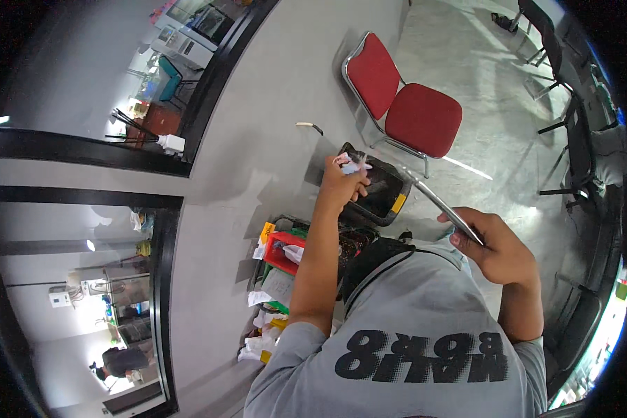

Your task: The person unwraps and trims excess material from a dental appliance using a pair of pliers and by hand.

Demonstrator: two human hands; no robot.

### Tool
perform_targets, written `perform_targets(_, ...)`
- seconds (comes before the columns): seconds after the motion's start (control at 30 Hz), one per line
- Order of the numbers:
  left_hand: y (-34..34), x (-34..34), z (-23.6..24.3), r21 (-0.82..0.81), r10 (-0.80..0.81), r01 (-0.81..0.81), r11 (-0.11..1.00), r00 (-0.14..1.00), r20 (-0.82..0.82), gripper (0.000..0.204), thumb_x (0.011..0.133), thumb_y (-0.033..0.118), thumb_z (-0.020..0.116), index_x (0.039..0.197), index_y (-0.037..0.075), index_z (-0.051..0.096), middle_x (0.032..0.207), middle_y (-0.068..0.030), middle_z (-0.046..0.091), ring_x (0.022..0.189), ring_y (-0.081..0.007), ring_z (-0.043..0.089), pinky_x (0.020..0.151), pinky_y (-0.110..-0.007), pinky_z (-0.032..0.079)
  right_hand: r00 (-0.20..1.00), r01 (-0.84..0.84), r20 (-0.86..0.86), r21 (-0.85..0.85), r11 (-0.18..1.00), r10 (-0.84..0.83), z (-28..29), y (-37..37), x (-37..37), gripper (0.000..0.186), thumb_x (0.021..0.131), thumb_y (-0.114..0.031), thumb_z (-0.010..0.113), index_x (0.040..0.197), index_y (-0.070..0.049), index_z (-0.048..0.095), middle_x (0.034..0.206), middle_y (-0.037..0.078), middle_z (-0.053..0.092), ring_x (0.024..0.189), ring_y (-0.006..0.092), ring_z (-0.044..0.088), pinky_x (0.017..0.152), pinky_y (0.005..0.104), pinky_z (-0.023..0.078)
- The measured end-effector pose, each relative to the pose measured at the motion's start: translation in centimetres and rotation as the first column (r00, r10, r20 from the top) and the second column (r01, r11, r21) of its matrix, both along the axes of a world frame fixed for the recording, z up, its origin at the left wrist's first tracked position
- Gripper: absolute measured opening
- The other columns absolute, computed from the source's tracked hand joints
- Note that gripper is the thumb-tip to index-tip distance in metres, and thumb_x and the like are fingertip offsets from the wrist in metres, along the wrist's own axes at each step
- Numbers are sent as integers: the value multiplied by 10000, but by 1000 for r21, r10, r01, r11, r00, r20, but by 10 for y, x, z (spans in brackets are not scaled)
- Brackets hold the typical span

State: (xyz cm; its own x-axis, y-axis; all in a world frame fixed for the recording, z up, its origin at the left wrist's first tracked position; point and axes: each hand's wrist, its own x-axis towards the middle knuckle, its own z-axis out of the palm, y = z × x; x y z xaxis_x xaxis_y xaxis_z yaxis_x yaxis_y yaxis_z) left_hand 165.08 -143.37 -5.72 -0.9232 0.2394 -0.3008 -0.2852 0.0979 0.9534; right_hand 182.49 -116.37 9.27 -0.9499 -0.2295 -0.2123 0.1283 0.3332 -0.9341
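Observation:
My left hand [341,187] is closed round a crumpled bit of pinkish-white wrapper [352,164], held over the near-left side of a black bin [390,209]. The bin has a yellow patch on its rim, and dark contents show only dimly inside. To the right, my right hand [498,247] grips the lower end of a long, slim silver metal tool [435,200]. Its far end points up and left toward the bin's right rim and looks blurred, so I cannot tell the tip's shape.
A red chair [423,120] with a metal frame stands just beyond the bin. Beside my left forearm, against the grey wall, are a red basket [277,256], papers [277,287] and white bags [259,346]. Dark chairs [571,150] line the right side.

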Motion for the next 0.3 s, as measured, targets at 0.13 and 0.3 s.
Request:
perform_targets(0.13,-5,4,-2,8,-26,26,1000,1000,-8,188,873,71,699,979,0,561,727,-146,684,502,-156,627,375,-241,419,999,13,43,-1,1000,-13,-7,0,-4,221,932,-59,610,1143,4,622,717,46,547,658,109,463,621,284,402)
perform_targets(0.3,2,16,17,-121,-100,71,990,964,-248,443,889,152,706,1207,61,412,932,-112,681,653,-161,655,544,-269,522,957,140,284,-265,954,-62,-15,-2,-9,249,973,-112,592,1218,-74,612,732,15,548,649,124,478,630,286,432)
